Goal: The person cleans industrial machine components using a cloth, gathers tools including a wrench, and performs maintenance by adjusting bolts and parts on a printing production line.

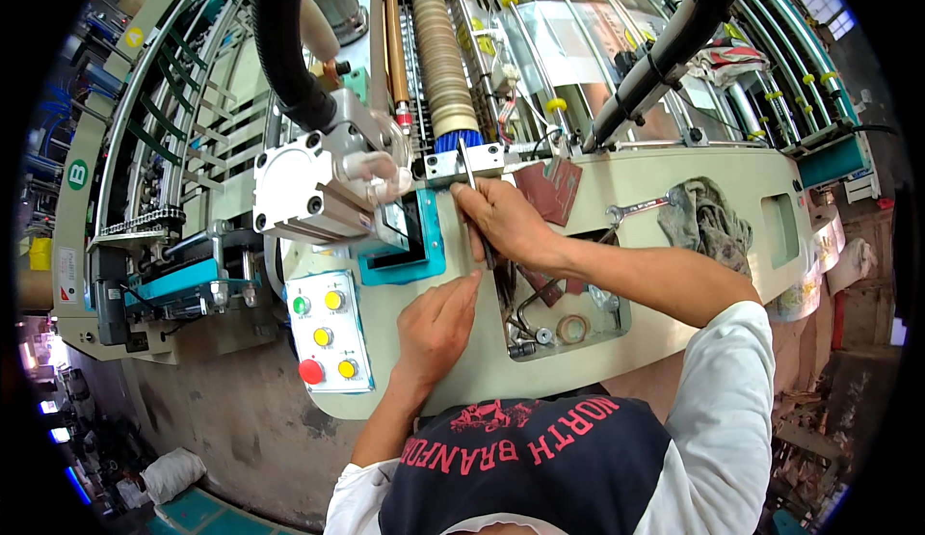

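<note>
Two bare hands of mine meet over the machine's pale worktop [674, 173] in the head view. My right grip [511, 222] is closed around a slim metal tool [464, 161], its upper end pointing away from me and lying over the silver metal block [488, 161] at the near end of a ribbed tan roller [443, 53]. A blue ring [457, 139] sits between roller and block. My left grip [436, 333] is nearer to me, fingers close together, their tips right by the tool's lower end; whether they pinch it, I cannot tell.

To the left of the tool is a teal frame [434, 246], and nearer to me a white control panel [306, 337] carries green, yellow and red buttons. On the other side, dark red sheets [549, 191] lie just beyond my right wrist, with a wrench [641, 209] and a crumpled grey cloth [711, 227] farther right. Below my right forearm, a sunken tray [609, 325] holds a roll of tape [573, 330] among small metal tools.
</note>
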### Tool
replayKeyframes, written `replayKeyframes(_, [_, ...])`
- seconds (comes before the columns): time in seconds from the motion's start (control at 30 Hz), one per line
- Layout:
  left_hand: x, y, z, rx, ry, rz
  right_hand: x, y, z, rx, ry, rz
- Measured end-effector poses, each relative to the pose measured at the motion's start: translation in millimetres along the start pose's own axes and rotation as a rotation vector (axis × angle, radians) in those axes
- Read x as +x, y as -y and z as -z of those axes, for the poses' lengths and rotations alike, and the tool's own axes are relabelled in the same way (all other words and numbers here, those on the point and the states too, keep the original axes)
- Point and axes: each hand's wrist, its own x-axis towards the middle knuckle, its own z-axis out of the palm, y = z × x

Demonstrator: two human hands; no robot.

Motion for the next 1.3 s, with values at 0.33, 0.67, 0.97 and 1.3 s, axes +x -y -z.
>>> replayKeyframes(0.33, [-4.8, 0.2, 7.9, 0.000, -0.013, 0.022, 14.6, 14.3, 72.9, -1.008, 0.181, 0.192])
replayKeyframes(0.67, [-5.9, -7.6, 6.4, 0.029, 0.025, 0.058, 72.2, 8.0, 112.0, -1.765, -0.333, 0.885])
replayKeyframes(0.97, [-18.4, -25.8, 3.7, 0.110, 0.095, 0.065, 68.1, 3.0, 104.5, -1.641, -0.305, 0.767])
replayKeyframes(1.3, [-23.5, -60.3, -17.8, 0.151, 0.187, 0.167, 71.4, 18.2, 106.9, -1.491, -0.048, 0.594])
